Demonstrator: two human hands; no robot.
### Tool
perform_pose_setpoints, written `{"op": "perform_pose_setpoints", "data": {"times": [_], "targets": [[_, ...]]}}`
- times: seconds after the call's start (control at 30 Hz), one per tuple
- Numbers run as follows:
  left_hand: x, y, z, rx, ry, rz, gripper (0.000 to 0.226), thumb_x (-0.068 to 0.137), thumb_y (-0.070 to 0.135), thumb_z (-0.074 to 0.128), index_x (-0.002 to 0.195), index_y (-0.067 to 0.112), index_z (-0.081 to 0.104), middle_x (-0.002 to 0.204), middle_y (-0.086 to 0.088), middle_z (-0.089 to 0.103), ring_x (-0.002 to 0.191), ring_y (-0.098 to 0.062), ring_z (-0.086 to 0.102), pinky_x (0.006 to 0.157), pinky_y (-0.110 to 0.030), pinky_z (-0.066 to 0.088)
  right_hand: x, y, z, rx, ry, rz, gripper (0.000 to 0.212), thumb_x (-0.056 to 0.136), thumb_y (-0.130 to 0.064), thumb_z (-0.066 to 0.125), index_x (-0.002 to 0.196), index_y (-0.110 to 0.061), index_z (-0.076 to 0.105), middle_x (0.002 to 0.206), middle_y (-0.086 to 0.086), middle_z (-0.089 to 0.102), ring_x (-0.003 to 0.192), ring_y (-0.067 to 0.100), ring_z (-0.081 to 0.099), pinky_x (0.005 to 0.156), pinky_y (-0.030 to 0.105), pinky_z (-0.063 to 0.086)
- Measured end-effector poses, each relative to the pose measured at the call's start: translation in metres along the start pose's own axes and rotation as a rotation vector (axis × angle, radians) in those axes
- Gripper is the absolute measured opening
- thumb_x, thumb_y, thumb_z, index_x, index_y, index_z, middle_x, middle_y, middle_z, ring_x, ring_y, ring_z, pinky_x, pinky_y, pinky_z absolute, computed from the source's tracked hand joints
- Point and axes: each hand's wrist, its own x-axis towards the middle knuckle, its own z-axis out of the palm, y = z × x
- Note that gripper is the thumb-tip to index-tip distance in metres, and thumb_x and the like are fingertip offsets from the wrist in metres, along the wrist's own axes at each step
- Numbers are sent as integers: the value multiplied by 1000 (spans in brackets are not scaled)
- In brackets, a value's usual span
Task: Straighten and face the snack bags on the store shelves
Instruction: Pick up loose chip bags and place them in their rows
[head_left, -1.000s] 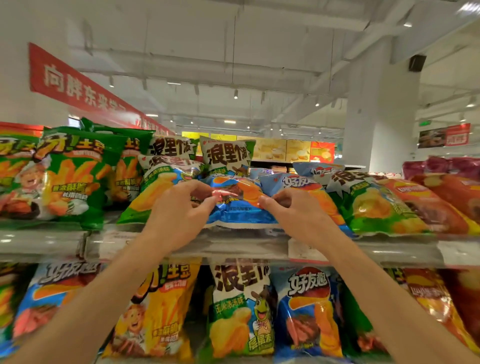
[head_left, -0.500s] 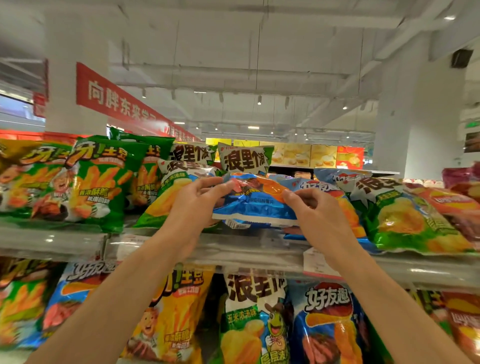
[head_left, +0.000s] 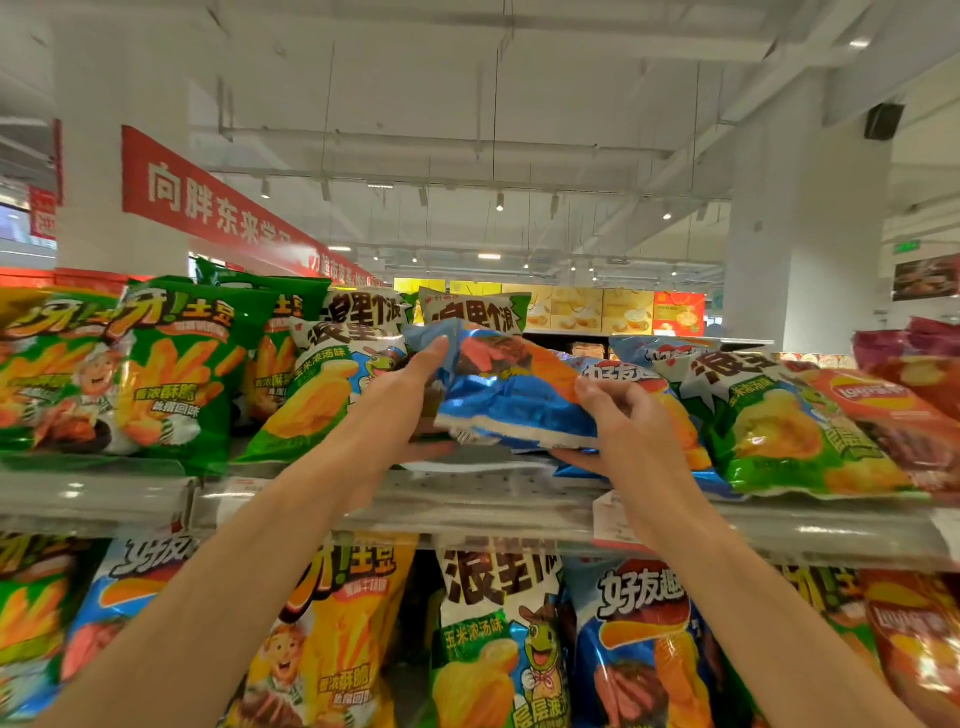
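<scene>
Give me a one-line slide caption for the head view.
Both hands, left and right, hold a blue snack bag above the top shelf.

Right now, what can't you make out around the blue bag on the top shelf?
- Head view: blue chip bag front print, crumpled and glare-washed.
- Left hand thumb, partly under the bag.
- Right hand fingertips, tucked beneath the bag.
- Blue bags behind, mostly covered.
- Shelf price tags, too blurred.

Bright overhead light, soft wide-angle blur
</scene>
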Motion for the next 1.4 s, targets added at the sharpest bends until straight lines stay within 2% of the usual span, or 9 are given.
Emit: {"op": "perform_pose_setpoints", "data": {"times": [0.07, 0.17, 0.27, 0.47, 0.6, 0.77, 0.93, 1.13, 1.4], "targets": [[2, 2, 0, -9, -3, -3, 60, 89, 72, 53, 103, 18, 74, 102, -6, 76, 106, -29, 67, 103, -46, 50, -3, 4, 2, -152, -32, -91, 18, 99, -37, 61, 111, -24, 61, 109, -5, 67, 103, 11, 66, 84, 34, 60], [-1, 3, -3, -94, -10, 29, 70, 82, 71, 67, 116, 10, 69, 109, -11, 71, 97, -30, 58, 84, -42, 43, -5, 0, -1, -285, -111, -204, 21, 97, -38, 63, 114, -26, 61, 111, -12, 66, 99, -6, 63, 78, 13, 50], [1, -4, -4, -27, 20, 81, 69, 70, 69, 80, 119, 25, 60, 113, -8, 74, 95, -35, 69, 77, -37, 44, -5, -2, -5, -296, -178, -250, 21, 97, -30, 66, 115, -22, 61, 112, -13, 65, 88, -17, 63, 70, 4, 48], [0, -7, 17, -31, 77, 225, 44, 88, 37, 76, 123, 19, 56, 108, 2, 71, 81, -3, 73, 60, -14, 53, 3, -13, -29, -399, -207, -287, 23, 97, -43, 61, 114, -28, 60, 112, -19, 67, 99, -1, 67, 79, 15, 53], [2, -12, 32, -23, 118, 260, 49, 88, 37, 76, 127, 19, 53, 111, 3, 67, 92, -5, 68, 63, -12, 49, 38, -8, -87, -1020, 220, -444, 48, 96, -56, 54, 129, -21, 55, 129, -5, 60, 121, 16, 53, 102, 35, 45], [5, -14, 47, -35, 144, 279, 54, 89, 39, 75, 134, 17, 54, 112, 5, 67, 94, -4, 66, 63, -10, 49, 57, 1, -142, -1543, 297, -125, 93, 89, -79, 38, 157, -20, 19, 169, 13, 8, 155, 38, 0, 121, 61, 3], [5, -17, 56, -65, 168, 299, 52, 91, 38, 73, 135, 20, 54, 108, 10, 65, 91, 1, 64, 66, -12, 48, 63, 4, -152, -1449, 176, 59, 98, 88, -80, 40, 160, -26, 4, 170, 7, -4, 156, 36, -3, 122, 62, 3], [5, -18, 47, -78, 208, 304, 58, 86, 40, 77, 135, 19, 55, 118, 2, 68, 100, -8, 67, 79, -21, 52, 64, 1, -151, -1279, 277, -55, 79, 89, -49, 63, 154, -22, 25, 157, 8, 36, 142, 35, 35, 111, 63, 34], [0, -8, 13, 11, 247, 366, 49, 87, 41, 75, 129, 23, 58, 111, 5, 70, 96, -6, 68, 77, -20, 50, 60, -22, -112, -1226, 374, -343, 83, 91, -50, 63, 156, -20, 22, 161, 7, 32, 147, 32, 32, 118, 57, 31]]}}
